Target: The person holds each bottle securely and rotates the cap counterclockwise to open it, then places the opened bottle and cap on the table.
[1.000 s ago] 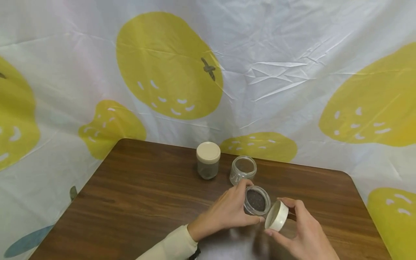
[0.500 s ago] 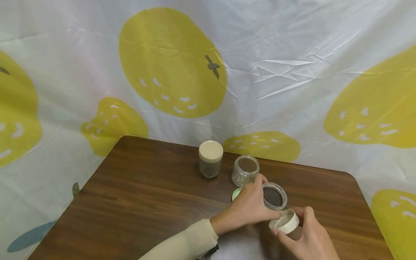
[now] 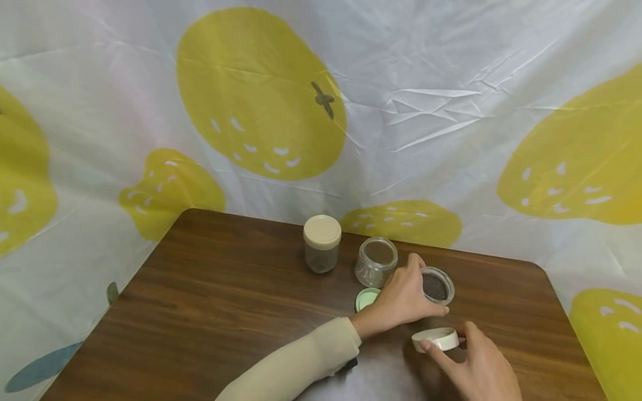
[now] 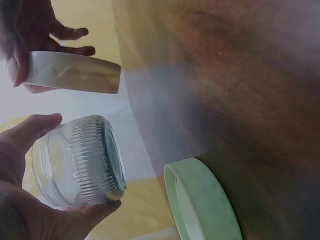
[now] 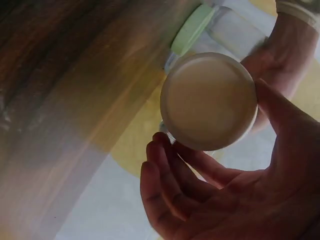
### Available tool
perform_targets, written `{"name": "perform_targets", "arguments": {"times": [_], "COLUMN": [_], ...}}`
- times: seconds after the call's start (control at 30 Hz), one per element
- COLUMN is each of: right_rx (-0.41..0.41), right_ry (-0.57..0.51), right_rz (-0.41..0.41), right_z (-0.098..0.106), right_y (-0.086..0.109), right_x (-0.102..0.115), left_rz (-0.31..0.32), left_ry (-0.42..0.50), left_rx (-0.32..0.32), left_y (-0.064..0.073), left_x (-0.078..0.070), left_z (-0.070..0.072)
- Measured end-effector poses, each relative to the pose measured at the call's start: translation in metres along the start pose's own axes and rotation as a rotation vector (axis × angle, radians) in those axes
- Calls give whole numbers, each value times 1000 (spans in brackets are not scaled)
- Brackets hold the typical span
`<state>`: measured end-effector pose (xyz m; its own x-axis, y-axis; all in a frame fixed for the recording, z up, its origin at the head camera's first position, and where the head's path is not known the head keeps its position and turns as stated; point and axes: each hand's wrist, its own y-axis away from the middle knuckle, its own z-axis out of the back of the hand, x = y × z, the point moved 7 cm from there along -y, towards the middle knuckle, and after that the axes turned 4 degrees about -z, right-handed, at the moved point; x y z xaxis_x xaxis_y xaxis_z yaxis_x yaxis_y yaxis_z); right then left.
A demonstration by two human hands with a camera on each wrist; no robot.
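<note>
My left hand grips a small clear jar between thumb and fingers. From above the inside looks dark; in the left wrist view the jar shows a ribbed, see-through wall. Nearer to me, my right hand pinches a round cream-white lid at its edge, thumb on one side and fingers on the other. The lid is apart from the jar. In the right wrist view the lid's flat face fills the middle and hides part of the left hand.
A pale green lid lies on the brown wooden table, beside my left wrist. Behind it stands an open clear jar. Left of that is a jar with a cream lid on. A lemon-print cloth hangs behind the table.
My left hand has carried the jar rightward and farther from me. The right hand has drawn the lid slightly away and tipped it flatter. The green lid has come into view.
</note>
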<state>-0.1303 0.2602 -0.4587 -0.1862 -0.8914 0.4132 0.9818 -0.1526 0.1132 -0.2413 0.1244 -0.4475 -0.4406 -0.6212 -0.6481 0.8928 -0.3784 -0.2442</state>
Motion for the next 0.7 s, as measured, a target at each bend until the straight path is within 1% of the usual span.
{"name": "perform_targets", "arguments": {"times": [0.1,0.23,0.4,0.43,0.53,0.63,0.7], "right_rx": [-8,-1,-44,-50,-74,-72,-65], "right_ry": [23,27,2,0,-9,-25,-35], "right_rz": [4,12,23,22,40,61,68], "right_z": [-1,-4,-6,-7,-9,-11,-14], "right_y": [-2,-5,-8,-8,-10,-12,-14], "right_x": [-3,-4,-5,-5,-5,-3,-2], "left_rz": [42,97,166,168,150,125,128], "left_ry": [6,16,50,51,40,32,33], "left_rx": [12,28,61,68,100,131,146], "left_y": [-8,-16,-23,-24,-27,-30,-32], "left_x": [1,3,8,8,9,8,9], "left_z": [-6,-12,-19,-20,-24,-28,-31]}}
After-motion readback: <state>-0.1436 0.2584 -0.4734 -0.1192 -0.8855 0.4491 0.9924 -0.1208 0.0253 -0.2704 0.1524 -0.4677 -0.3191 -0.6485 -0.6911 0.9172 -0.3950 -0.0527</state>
